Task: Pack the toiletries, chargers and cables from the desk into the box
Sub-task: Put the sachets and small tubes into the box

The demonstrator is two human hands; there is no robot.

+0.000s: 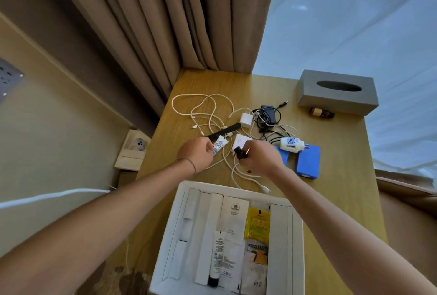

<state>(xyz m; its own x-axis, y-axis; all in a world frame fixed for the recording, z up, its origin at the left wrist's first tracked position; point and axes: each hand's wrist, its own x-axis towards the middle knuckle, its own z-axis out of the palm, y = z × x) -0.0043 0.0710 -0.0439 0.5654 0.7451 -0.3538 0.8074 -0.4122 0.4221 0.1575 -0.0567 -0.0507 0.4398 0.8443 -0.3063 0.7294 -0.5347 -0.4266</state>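
Head view shows our left hand (197, 152) pinching a small white tube (219, 145) and our right hand (259, 157) closed around a dark little bottle (241, 153), both just above the surface (340, 143), beyond the open box (296, 228). White cables (208, 114) loop under and around both hands. We judge the main risk is snagging: lifting either item could drag a cable, pull the white charger (246, 119) along, or tip the bottle out of our grip before it reaches the box.
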